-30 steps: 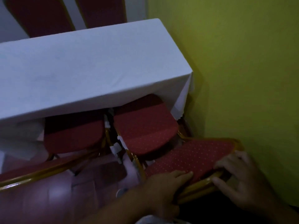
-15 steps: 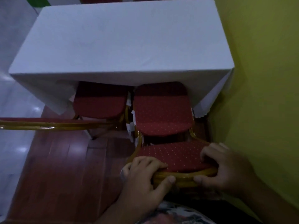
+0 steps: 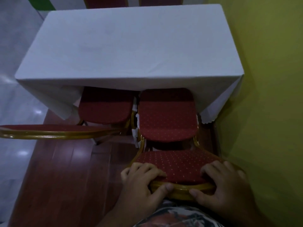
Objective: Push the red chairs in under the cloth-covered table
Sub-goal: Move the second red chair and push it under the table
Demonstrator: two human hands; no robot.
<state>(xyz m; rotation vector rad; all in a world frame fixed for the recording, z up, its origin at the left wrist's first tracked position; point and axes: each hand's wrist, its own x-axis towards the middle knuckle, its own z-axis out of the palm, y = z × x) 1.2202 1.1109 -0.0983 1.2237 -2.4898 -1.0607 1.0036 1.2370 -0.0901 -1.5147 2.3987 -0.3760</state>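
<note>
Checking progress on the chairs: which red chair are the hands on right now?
The right-hand chair, beside the yellow wall: left hand and right hand grip its backrest. The left chair stands untouched.

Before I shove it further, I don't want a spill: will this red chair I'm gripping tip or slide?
Likely slides: the wood floor looks smooth and glossy. The chair probably stays stiff, given its rigid-looking gold frame. Both hands push high on the backrest, so tipping forward seems possible.

At three o'clock the yellow wall crowds the chair; wooden floor at nine lies open.
</note>
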